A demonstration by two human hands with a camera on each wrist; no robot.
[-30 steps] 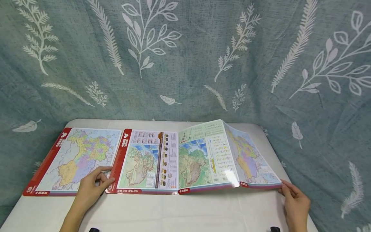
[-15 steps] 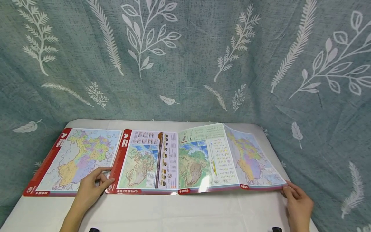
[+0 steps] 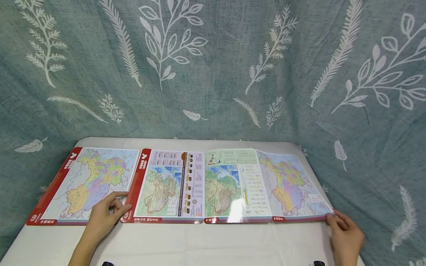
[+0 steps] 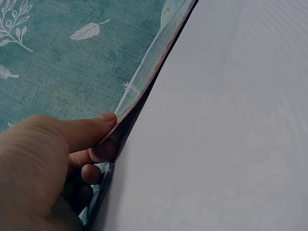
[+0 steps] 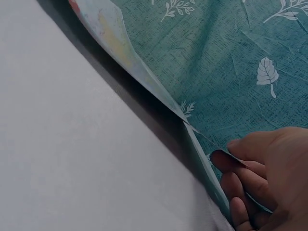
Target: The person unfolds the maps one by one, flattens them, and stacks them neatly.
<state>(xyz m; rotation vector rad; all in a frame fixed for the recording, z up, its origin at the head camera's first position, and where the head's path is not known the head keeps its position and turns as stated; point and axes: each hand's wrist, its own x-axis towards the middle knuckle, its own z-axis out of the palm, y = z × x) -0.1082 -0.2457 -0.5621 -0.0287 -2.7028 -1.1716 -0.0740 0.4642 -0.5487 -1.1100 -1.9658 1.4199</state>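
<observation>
A folding map with three panels lies spread across the table, a red strip down its left side. At its lower left corner my left hand pinches the edge between thumb and forefinger; in the left wrist view the thumb lies on top of the sheet. My right hand pinches the lower right corner. In the right wrist view that corner of the map is raised, with a dark gap beneath it. The left and middle panels lie nearly flat, and the right panel curves up slightly towards the right hand.
Left of the folding map, a second red-edged map lies flat, partly behind my left hand. Both rest on a white-covered table. A green leaf-patterned curtain hangs behind and around it. Two small black objects show at the bottom edge.
The right hand has moved right and slightly down, drawing the map's corner outward. The raised fold between the middle and right panels has sunk towards the table. The left hand has stayed in place.
</observation>
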